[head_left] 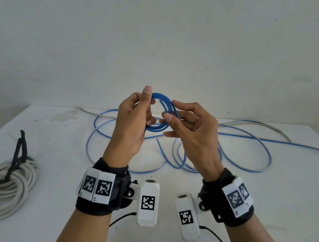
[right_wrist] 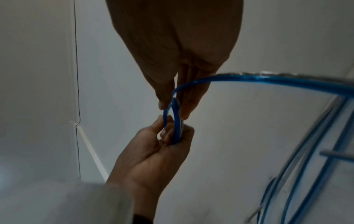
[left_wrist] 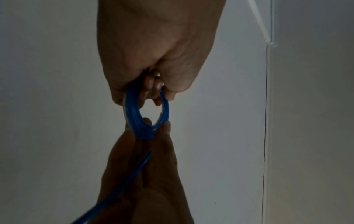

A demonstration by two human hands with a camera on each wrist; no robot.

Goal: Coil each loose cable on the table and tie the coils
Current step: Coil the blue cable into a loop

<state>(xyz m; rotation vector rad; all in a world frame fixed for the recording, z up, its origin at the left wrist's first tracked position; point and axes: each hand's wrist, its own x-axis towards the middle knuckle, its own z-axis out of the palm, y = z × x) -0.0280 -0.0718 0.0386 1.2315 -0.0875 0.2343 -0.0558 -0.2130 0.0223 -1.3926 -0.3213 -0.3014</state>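
Above the table, a small coil of blue cable (head_left: 156, 129) hangs between both hands. My left hand (head_left: 146, 102) grips its left side, thumb up over the top, fingers curled through the ring. My right hand (head_left: 170, 112) pinches its right side between thumb and index finger. In the left wrist view the left hand (left_wrist: 153, 91) holds the coil (left_wrist: 134, 121) from above and the right hand (left_wrist: 156, 126) from below. In the right wrist view the right hand (right_wrist: 172, 109) and left hand (right_wrist: 172, 131) meet on the coil (right_wrist: 177, 128). Its free length (right_wrist: 268, 80) trails off to the right.
The rest of the blue cable (head_left: 241, 133) lies in wide loose loops across the white table (head_left: 66, 204), beyond and under my hands. A grey cable (head_left: 269, 125) runs along its far side. A white coiled cable (head_left: 9, 182) bound with a black tie (head_left: 18, 151) lies at the left edge.
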